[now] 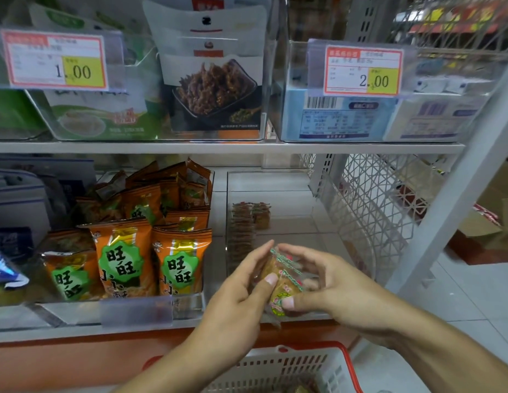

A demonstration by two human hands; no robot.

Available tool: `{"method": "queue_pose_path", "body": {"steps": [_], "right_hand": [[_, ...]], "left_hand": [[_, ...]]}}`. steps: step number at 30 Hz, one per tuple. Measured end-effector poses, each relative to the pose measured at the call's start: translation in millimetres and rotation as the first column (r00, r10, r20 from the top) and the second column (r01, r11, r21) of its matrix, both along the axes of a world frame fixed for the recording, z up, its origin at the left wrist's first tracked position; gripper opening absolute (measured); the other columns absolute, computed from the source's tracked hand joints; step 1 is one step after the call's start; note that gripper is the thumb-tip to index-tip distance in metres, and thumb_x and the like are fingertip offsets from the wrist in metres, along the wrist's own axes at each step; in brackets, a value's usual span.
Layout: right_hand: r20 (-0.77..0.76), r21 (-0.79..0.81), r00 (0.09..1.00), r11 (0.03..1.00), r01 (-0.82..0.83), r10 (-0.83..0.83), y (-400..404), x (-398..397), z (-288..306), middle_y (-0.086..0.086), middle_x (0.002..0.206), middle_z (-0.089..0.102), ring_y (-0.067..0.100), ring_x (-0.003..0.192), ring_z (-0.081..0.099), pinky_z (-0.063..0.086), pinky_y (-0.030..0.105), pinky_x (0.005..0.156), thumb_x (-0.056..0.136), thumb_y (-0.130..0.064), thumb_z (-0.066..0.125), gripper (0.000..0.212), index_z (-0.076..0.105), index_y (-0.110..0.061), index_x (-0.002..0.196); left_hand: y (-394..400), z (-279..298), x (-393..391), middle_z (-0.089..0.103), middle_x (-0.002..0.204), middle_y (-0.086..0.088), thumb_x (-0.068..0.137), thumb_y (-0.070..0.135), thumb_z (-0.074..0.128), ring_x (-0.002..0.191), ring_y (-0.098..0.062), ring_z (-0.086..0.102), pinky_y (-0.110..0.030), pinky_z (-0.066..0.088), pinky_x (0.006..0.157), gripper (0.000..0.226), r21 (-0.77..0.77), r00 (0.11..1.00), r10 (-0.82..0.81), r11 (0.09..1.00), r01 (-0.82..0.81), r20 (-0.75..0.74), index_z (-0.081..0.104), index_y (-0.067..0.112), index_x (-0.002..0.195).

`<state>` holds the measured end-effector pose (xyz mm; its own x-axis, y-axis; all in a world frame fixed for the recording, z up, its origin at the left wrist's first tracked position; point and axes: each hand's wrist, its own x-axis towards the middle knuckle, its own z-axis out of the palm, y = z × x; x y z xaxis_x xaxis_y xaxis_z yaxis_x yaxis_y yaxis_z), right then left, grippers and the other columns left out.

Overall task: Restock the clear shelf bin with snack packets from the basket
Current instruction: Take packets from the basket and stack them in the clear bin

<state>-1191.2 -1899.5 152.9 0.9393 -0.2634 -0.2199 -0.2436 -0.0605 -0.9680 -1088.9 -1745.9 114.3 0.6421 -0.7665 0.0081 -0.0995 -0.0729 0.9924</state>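
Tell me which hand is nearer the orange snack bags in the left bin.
Left. The left hand is just right of the orange snack bags; the right hand is further right, across the snack packet both hold.

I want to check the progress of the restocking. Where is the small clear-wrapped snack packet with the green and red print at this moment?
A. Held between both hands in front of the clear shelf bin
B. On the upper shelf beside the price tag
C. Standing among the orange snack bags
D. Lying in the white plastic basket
A: the small clear-wrapped snack packet is pinched between the left hand and the right hand, in front of the clear shelf bin.
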Motion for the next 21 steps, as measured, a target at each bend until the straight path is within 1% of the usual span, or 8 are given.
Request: {"method": "queue_pose_path", "body": {"steps": [2, 4, 6, 8, 12, 15, 19, 21], "right_hand": [[0.064, -0.029, 0.998, 0.999, 0.022, -0.020, -4.7, 6.0, 3.0, 0.006, 0.122, 0.071, 0.025, 0.107, 0.072, 0.061, 0.037, 0.082, 0.077, 0.013, 0.078, 0.068, 0.060, -0.024, 0.131], [0.117, -0.205, 0.986, 0.969, 0.139, -0.117, -15.5, 16.2, 2.0, 0.002, 0.109, 0.074, 0.020, 0.100, 0.073, 0.061, 0.041, 0.087, 0.075, 0.004, 0.083, 0.057, 0.064, -0.027, 0.118], [0.124, -0.527, 0.979, 0.825, 0.204, -0.163, -31.9, 34.2, -4.1, -0.006, 0.107, 0.072, 0.013, 0.098, 0.070, 0.056, 0.033, 0.092, 0.073, -0.011, 0.086, 0.050, 0.062, -0.029, 0.112], [0.032, -0.718, 0.991, 0.687, 0.112, -0.128, -46.8, 58.7, -14.4, -0.004, 0.113, 0.066, 0.014, 0.102, 0.064, 0.052, 0.030, 0.090, 0.074, -0.025, 0.086, 0.053, 0.060, -0.025, 0.120], [-0.153, -0.815, 0.983, 0.576, -0.065, -0.105, -70.5, 110.1, -43.8, 0.008, 0.119, 0.065, 0.027, 0.111, 0.062, 0.051, 0.034, 0.088, 0.078, -0.027, 0.082, 0.050, 0.062, -0.015, 0.123], [-0.150, -0.777, 0.982, 0.628, -0.045, -0.115, -78.2, 140.6, -59.5, 0.012, 0.131, 0.061, 0.030, 0.121, 0.058, 0.047, 0.032, 0.098, 0.082, -0.022, 0.080, 0.061, 0.052, -0.011, 0.135], [-0.077, -0.726, 0.988, 0.687, 0.037, -0.135, -75.5, 165.3, -68.5, 0.016, 0.128, 0.064, 0.033, 0.120, 0.061, 0.044, 0.030, 0.098, 0.084, -0.016, 0.078, 0.049, 0.059, -0.007, 0.129], [-0.064, -0.699, 0.979, 0.709, 0.094, -0.193, -74.4, 171.9, -72.8, 0.020, 0.136, 0.054, 0.036, 0.123, 0.056, 0.043, 0.035, 0.105, 0.086, -0.016, 0.075, 0.058, 0.052, -0.008, 0.138]], "left_hand": [[-1.4, 1.4, -0.6, 0.054, 0.134, 0.041, 0.096, 0.052, 0.054, 0.127, 0.018, 0.048, -0.019, 0.039, 0.111, 0.057, 0.003, 0.999, 0.008, 1.000, -0.008, 0.046, 0.034, 0.056, 0.149], [-1.6, 1.7, -0.3, 0.034, 0.145, 0.049, 0.092, 0.072, 0.047, 0.134, 0.027, 0.028, -0.011, 0.026, 0.112, 0.071, 0.080, 0.980, -0.003, 0.997, -0.013, 0.199, 0.017, 0.058, 0.154], [-2.4, -1.1, 0.8, 0.014, 0.159, 0.039, 0.094, 0.065, 0.048, 0.145, 0.020, 0.009, -0.013, 0.014, 0.118, 0.080, 0.242, 0.893, -0.116, 0.970, 0.008, 0.434, 0.004, 0.050, 0.159], [-3.8, -8.0, 2.7, -0.002, 0.168, 0.023, 0.097, 0.055, 0.053, 0.152, 0.006, -0.005, -0.017, -0.002, 0.120, 0.090, 0.434, 0.748, -0.288, 0.901, 0.001, 0.598, -0.007, 0.037, 0.161], [-6.5, -20.8, 2.9, -0.008, 0.171, 0.006, 0.098, 0.052, 0.054, 0.155, -0.009, -0.014, -0.023, -0.019, 0.114, 0.096, 0.611, 0.562, -0.501, 0.792, -0.010, 0.659, -0.012, 0.025, 0.162], [-8.5, -23.1, 6.2, -0.005, 0.171, 0.007, 0.096, 0.053, 0.055, 0.155, -0.009, -0.014, -0.024, -0.019, 0.112, 0.095, 0.619, 0.549, -0.518, 0.785, -0.001, 0.657, -0.009, 0.028, 0.162], [-9.4, -27.2, 9.7, 0.000, 0.171, 0.006, 0.095, 0.054, 0.057, 0.155, -0.010, -0.010, -0.027, -0.013, 0.119, 0.095, 0.603, 0.531, -0.515, 0.798, 0.010, 0.673, -0.005, 0.027, 0.162], [-10.2, -28.5, 8.9, 0.001, 0.171, 0.004, 0.095, 0.054, 0.057, 0.155, -0.011, -0.009, -0.030, -0.010, 0.122, 0.096, 0.600, 0.526, -0.512, 0.800, 0.005, 0.679, -0.004, 0.026, 0.162]]}}
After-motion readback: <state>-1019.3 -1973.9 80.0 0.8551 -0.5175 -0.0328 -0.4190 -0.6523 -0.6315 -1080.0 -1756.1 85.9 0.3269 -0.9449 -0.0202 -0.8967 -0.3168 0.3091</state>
